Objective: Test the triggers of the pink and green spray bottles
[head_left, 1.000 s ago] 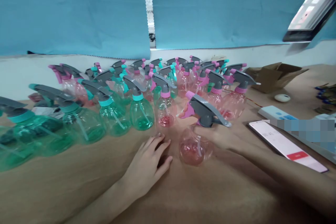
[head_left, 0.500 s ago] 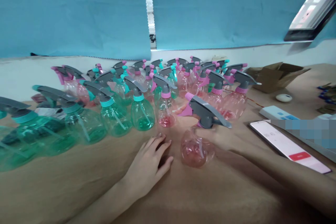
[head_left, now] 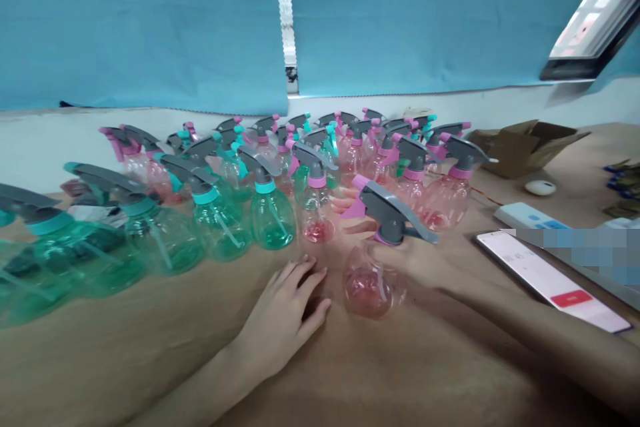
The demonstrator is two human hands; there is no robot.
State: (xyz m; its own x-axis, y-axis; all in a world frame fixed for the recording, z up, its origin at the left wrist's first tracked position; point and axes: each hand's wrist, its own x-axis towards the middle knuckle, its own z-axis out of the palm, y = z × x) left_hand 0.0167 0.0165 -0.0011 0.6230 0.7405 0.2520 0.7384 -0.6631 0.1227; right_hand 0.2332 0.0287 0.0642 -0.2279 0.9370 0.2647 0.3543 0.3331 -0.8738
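Note:
My left hand (head_left: pixel 275 320) lies on the brown tabletop, fingers spread and nothing in them. To its right stands a clear pink spray bottle (head_left: pixel 369 290) with a grey head and pink nozzle. My right hand (head_left: pixel 410 260) reaches in behind that bottle at neck height, partly hidden by the spray head. Its fingers stretch out apart past the nozzle; whether the hand still touches the neck I cannot tell. Just beyond, another pink spray bottle (head_left: pixel 319 210) stands in the front row. Beside it is a green spray bottle (head_left: pixel 273 217) with a turquoise collar.
Several more green and pink spray bottles crowd the back and left of the table. On the right lie a phone (head_left: pixel 545 280), a white and blue box (head_left: pixel 530 215), a white mouse (head_left: pixel 540 187) and an open cardboard box (head_left: pixel 525 147). A blue curtain (head_left: pixel 150 27) hangs behind.
The fingers of my right hand have spread and straightened behind the pink bottle. That bottle has shifted very slightly left. My left hand rests as before.

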